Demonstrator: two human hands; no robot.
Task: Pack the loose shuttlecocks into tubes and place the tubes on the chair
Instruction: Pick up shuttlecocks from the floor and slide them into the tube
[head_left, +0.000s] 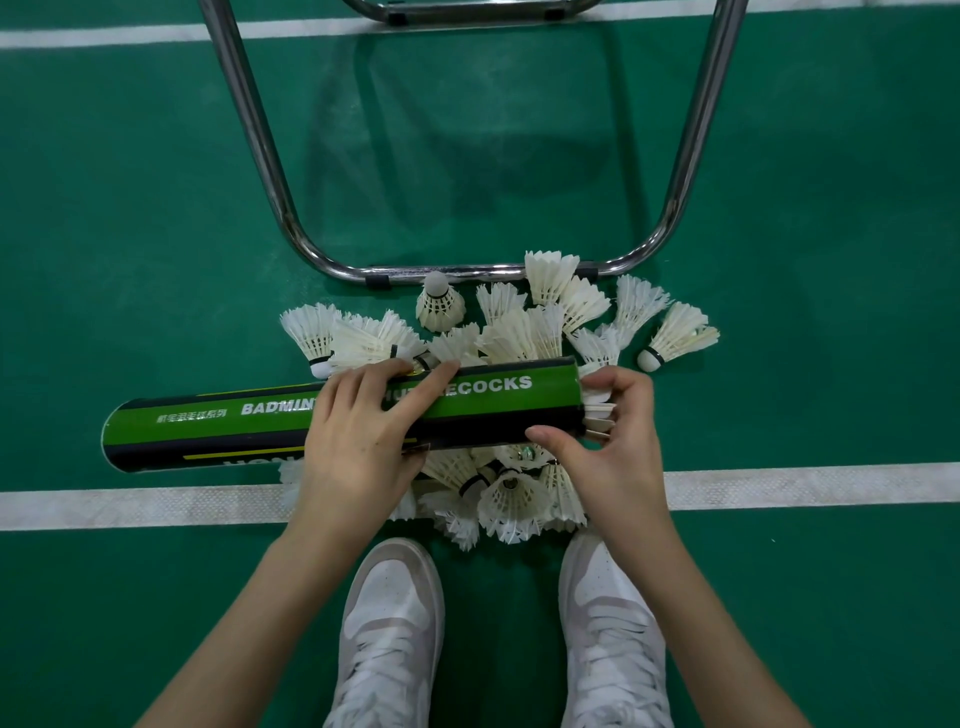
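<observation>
A green and black shuttlecock tube (218, 428) lies level above a pile of white feather shuttlecocks (524, 332) on the green court floor. My left hand (358, 431) grips the tube around its middle. At the tube's open right end, my right hand (608, 431) is closed on a shuttlecock (597, 413) whose feathers stick out of the opening. More shuttlecocks (511, 499) lie under the tube, near my feet. Of the chair only the chrome frame (270, 171) shows, beyond the pile.
White court lines run across the floor at the top (104, 34) and just under the tube (810, 486). My two white sneakers (389, 623) stand at the near edge of the pile. A single shuttlecock (675, 338) lies apart at the right.
</observation>
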